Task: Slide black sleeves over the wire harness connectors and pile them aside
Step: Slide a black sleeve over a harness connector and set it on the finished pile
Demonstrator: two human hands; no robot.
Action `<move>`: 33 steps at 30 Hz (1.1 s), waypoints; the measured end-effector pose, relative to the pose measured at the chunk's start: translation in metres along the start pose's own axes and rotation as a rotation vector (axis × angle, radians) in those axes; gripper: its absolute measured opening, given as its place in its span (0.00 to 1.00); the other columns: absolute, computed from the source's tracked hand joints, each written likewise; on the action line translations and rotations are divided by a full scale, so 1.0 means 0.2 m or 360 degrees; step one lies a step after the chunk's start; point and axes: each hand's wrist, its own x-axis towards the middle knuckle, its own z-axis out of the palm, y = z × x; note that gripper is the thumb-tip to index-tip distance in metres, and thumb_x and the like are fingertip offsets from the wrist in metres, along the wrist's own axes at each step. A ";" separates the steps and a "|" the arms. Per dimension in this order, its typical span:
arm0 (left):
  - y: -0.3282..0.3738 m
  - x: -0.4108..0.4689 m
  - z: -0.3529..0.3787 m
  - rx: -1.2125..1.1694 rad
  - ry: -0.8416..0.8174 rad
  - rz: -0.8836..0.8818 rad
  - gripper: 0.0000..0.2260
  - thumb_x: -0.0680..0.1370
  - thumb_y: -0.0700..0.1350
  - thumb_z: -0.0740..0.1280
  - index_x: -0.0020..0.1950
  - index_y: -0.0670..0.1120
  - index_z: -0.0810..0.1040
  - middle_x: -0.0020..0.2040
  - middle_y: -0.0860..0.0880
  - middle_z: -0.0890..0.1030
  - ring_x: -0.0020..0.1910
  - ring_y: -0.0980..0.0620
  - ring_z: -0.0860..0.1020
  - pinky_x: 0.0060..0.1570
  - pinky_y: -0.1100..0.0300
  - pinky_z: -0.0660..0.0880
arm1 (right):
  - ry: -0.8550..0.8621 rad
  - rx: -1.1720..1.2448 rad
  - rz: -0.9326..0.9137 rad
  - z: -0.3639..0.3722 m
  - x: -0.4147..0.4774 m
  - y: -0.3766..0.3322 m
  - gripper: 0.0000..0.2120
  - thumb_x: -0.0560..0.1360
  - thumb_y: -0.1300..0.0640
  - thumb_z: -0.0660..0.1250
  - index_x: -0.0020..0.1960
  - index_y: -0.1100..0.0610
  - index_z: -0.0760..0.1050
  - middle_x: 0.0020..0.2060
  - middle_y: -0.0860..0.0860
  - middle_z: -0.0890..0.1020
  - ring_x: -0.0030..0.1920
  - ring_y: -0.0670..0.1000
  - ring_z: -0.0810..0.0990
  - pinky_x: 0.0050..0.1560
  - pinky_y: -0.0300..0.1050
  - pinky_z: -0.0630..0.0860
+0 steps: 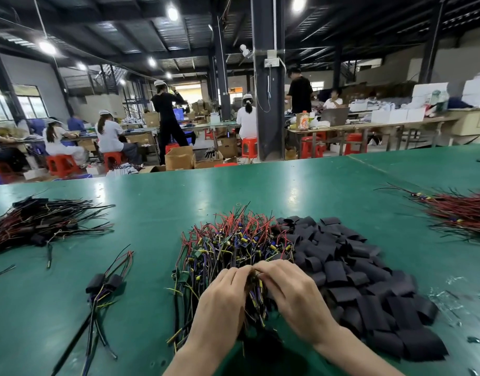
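Meeting fingertip to fingertip at the near edge of a tangled heap of red, blue, yellow and black wire harnesses [233, 248], the person's left hand [222, 297] and right hand [293, 297] both have their fingers curled into the wires and pinch a few strands. Which single harness they grip is hidden by the fingers. The heap lies on a flat green counter [179, 202] and spreads from the hands toward twelve o'clock, with small yellow and blue parts showing among the loops.

Touching the heap on its three o'clock side is a broad pile of flat black sleeves [355, 280]. It runs from about one o'clock round to five o'clock of the hands.

At nine o'clock of the hands, apart from the heap, two sleeved harnesses [106, 283] lie side by side. Each has a black sleeve over its upper end, and its wires trail toward seven o'clock. Farther out at ten o'clock rests a loose bundle of dark red and black wires [43, 223] with some black sleeves among them. At two o'clock, by the right edge of the view, lies another bundle of red and black wires [461, 215].

Beyond the counter at twelve o'clock, seated people [108, 134] work on red plastic stools [62, 165] at other long counters.
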 end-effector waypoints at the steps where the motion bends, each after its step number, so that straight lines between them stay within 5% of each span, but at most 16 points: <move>1: -0.01 0.00 0.00 -0.0093 0.0024 -0.0026 0.19 0.69 0.31 0.73 0.58 0.41 0.79 0.48 0.50 0.82 0.46 0.53 0.81 0.49 0.63 0.73 | 0.0038 0.0062 -0.0003 -0.01 0.00 0.00 0.13 0.79 0.59 0.62 0.62 0.57 0.75 0.53 0.48 0.80 0.52 0.47 0.79 0.55 0.41 0.75; 3: -0.03 0.00 -0.01 -0.0282 0.0083 -0.0145 0.13 0.75 0.36 0.70 0.58 0.43 0.78 0.50 0.50 0.81 0.48 0.54 0.80 0.50 0.63 0.74 | 0.0117 0.0087 0.0018 -0.04 0.01 0.01 0.15 0.78 0.61 0.64 0.64 0.58 0.74 0.57 0.48 0.79 0.54 0.45 0.78 0.56 0.38 0.75; 6: -0.09 0.02 -0.04 -0.0426 0.0107 -0.0376 0.10 0.78 0.50 0.65 0.56 0.47 0.79 0.50 0.56 0.79 0.49 0.60 0.77 0.51 0.66 0.73 | 0.0276 -0.0329 0.0315 -0.12 0.02 0.10 0.11 0.73 0.66 0.69 0.55 0.61 0.76 0.51 0.53 0.75 0.40 0.51 0.79 0.40 0.42 0.78; 10: -0.17 0.03 -0.10 -0.0555 0.0165 -0.0573 0.12 0.74 0.56 0.64 0.48 0.49 0.80 0.43 0.58 0.79 0.43 0.63 0.76 0.46 0.73 0.69 | -0.0380 -0.1023 0.1192 -0.27 0.01 0.24 0.16 0.76 0.51 0.63 0.61 0.56 0.67 0.56 0.55 0.69 0.55 0.56 0.73 0.50 0.46 0.74; 13: -0.22 0.03 -0.11 -0.0689 0.0210 -0.0749 0.08 0.75 0.53 0.66 0.43 0.50 0.79 0.39 0.54 0.79 0.40 0.60 0.76 0.42 0.72 0.68 | -0.0796 -0.1148 0.1439 -0.30 -0.01 0.31 0.19 0.77 0.40 0.58 0.59 0.52 0.70 0.60 0.54 0.70 0.62 0.56 0.70 0.56 0.48 0.70; 21: -0.27 0.03 -0.14 -0.1133 0.0165 -0.0978 0.07 0.77 0.46 0.68 0.40 0.49 0.83 0.41 0.47 0.79 0.41 0.54 0.76 0.45 0.62 0.71 | -0.0845 -0.1317 0.1357 -0.23 -0.05 0.37 0.23 0.75 0.35 0.58 0.54 0.52 0.77 0.59 0.53 0.70 0.61 0.55 0.69 0.59 0.48 0.68; 28: -0.27 0.03 -0.15 -0.1158 0.0240 -0.0911 0.05 0.76 0.42 0.69 0.44 0.52 0.83 0.30 0.54 0.72 0.30 0.57 0.68 0.34 0.69 0.65 | -0.0713 -0.1401 0.1260 -0.18 -0.05 0.41 0.30 0.76 0.47 0.56 0.72 0.60 0.56 0.63 0.53 0.67 0.62 0.55 0.64 0.57 0.52 0.66; 33: -0.28 0.04 -0.15 -0.1174 0.0286 -0.0889 0.05 0.77 0.41 0.69 0.43 0.49 0.82 0.27 0.55 0.71 0.28 0.59 0.66 0.31 0.70 0.64 | -0.0807 -0.1595 0.1115 -0.16 -0.06 0.44 0.18 0.78 0.50 0.54 0.64 0.57 0.68 0.58 0.51 0.72 0.60 0.54 0.67 0.54 0.52 0.66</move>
